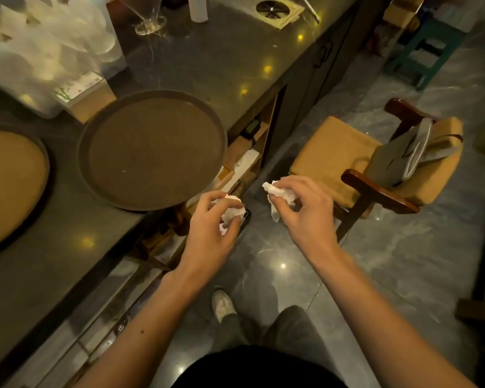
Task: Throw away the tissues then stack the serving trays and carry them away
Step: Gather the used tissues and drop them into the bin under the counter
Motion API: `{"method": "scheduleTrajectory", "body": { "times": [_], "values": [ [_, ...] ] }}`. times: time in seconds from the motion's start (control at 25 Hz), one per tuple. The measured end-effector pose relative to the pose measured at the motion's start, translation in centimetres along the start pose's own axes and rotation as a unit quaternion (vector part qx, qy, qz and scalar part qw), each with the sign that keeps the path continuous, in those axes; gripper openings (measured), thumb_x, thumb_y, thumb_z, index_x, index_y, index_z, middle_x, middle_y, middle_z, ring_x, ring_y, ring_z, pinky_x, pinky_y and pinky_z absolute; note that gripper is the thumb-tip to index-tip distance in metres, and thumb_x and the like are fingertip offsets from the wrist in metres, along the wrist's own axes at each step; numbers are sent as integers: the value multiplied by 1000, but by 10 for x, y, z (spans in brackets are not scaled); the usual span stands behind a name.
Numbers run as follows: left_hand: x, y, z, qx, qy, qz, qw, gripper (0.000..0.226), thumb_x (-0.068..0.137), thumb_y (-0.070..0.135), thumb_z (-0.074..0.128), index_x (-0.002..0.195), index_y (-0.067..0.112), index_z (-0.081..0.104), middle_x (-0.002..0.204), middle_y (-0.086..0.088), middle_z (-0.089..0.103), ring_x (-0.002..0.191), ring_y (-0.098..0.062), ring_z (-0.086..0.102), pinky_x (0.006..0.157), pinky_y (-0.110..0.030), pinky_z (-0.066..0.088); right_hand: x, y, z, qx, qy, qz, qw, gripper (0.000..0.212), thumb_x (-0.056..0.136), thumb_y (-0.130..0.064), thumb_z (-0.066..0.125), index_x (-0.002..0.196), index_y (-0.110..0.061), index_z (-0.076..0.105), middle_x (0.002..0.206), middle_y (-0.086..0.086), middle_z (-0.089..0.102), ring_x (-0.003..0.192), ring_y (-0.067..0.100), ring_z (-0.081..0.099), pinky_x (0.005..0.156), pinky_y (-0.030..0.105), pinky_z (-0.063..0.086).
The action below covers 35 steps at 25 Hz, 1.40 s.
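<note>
My left hand (207,231) is closed around a crumpled white tissue (231,215) just off the counter's edge, over the floor. My right hand (303,214) pinches a second crumpled white tissue (277,196) at about the same height, a little to the right. A round brown serving tray (151,149) lies on the dark counter with its rim hanging slightly over the edge, close to my left hand. A second round tray (9,186) with a lighter tan surface sits at the far left, partly cut off by the frame.
A clear bin of white items (45,49) and a glass base (149,25) stand at the back of the dark counter (53,275). A cushioned wooden chair (333,158) holding a grey bag (403,155) stands to the right on the glossy floor. Open shelves sit under the counter.
</note>
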<state>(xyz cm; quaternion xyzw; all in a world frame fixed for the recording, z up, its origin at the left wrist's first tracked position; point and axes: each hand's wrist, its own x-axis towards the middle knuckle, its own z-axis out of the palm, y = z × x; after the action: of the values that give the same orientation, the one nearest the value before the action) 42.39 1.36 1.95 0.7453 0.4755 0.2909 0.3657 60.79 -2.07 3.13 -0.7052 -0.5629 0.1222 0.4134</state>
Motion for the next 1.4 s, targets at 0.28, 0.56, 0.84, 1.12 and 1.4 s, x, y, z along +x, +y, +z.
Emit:
{"method": "scheduleTrajectory", "body": {
  "times": [0.28,0.56,0.84,1.12,1.4],
  "values": [
    [11,-46,48,-13,12,-114,993,24,87,23,65,109,30,62,115,8,50,107,0,51,86,-29,53,11,72,43,13,-85,38,996,16,83,-14,74,99,-15,72,102,1,65,94,4,57,76,3,39],
    [38,-122,141,-13,48,-285,957,28,84,22,68,110,28,61,119,1,49,103,-10,56,82,-18,52,16,196,129,59,-168,105,978,15,83,-9,72,97,-11,73,102,7,65,90,4,55,77,1,34],
    [63,-248,227,-58,143,-408,900,32,79,3,70,106,15,60,110,-8,62,95,-15,61,73,-9,47,4,295,239,79,-240,171,952,29,83,-5,69,112,-6,67,111,16,58,95,10,49,80,-3,29],
    [78,-376,286,-67,162,-485,857,49,78,-7,68,123,-2,50,109,-11,60,97,-19,58,65,-4,46,12,383,365,-3,-365,118,924,50,83,-13,69,130,-6,52,125,18,55,114,33,54,94,38,45],
    [81,-430,319,-41,143,-514,845,48,75,-3,73,118,-3,52,115,-20,65,105,-29,63,91,-39,52,9,426,417,42,-359,101,927,53,79,-11,74,126,0,52,124,21,55,109,34,56,86,25,40]
  ]
}}
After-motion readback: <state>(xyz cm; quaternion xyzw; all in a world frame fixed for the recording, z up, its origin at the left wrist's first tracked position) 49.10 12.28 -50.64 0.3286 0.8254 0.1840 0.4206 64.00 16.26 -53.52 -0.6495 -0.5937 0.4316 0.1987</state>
